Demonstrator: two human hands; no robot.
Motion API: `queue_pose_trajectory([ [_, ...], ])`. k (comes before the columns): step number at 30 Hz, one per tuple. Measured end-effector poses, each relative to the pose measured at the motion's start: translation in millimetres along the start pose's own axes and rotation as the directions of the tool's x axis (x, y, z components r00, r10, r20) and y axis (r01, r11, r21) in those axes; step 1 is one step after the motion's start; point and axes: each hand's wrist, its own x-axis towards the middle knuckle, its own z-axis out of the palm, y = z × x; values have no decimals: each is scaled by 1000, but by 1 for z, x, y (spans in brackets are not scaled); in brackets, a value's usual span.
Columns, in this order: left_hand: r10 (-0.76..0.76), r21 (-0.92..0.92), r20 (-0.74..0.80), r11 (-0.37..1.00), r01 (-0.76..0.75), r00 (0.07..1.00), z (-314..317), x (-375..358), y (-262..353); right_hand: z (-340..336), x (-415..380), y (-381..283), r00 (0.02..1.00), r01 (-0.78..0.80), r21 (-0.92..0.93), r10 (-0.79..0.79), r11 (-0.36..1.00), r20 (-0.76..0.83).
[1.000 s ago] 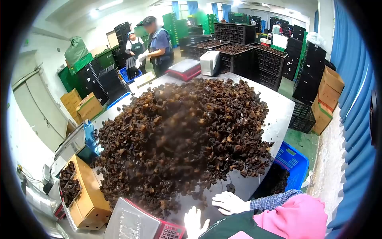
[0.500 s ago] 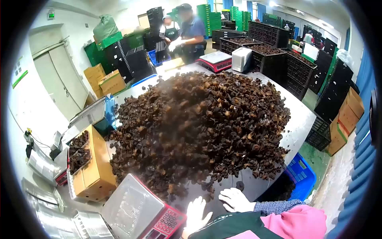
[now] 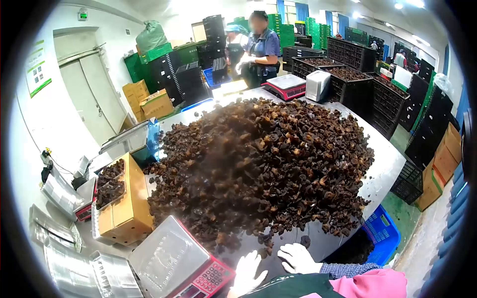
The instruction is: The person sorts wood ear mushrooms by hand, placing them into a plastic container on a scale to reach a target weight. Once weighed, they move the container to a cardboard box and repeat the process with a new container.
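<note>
A large heap of dark brown, curled pieces (image 3: 278, 164) covers much of the metal table (image 3: 385, 159). My left hand (image 3: 248, 272), in a white glove, lies at the near table edge beside a red scale (image 3: 171, 258), fingers spread and holding nothing. To its right, my right hand (image 3: 298, 258), also white-gloved, rests on the table with fingers apart and nothing held. A small dark piece (image 3: 305, 241) lies just beyond my right hand, separate from the heap.
A cardboard box (image 3: 124, 208) with a filled tray stands left. A blue basket (image 3: 382, 238) sits below the right edge. Another red scale (image 3: 285, 87) and a white container (image 3: 317, 85) are at the far edge. Two people (image 3: 263, 49) stand beyond; dark crates (image 3: 350, 54) are stacked behind.
The whole view has shifted, so the table and heap appear slightly lower and further right. My hands have stayed nearly in place at the table edge. A co-worker beyond the table has turned slightly.
</note>
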Motion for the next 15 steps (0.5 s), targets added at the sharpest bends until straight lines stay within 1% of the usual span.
queue_pose_trajectory([
  [3,-23,-8,11,1000,23,1000,-5,2,9,-3,0,-5,1000,-3,-11,3,1000,-29],
  [6,-35,-4,19,999,35,999,-7,3,12,3,-2,1,1000,11,-16,-11,1000,-8],
  [9,-6,-16,-13,1000,6,1000,5,-2,-4,4,-2,1,1000,2,-32,-2,999,4],
  [15,-3,7,-5,1000,3,1000,0,0,0,2,-2,1,1000,-3,-9,3,1000,21],
])
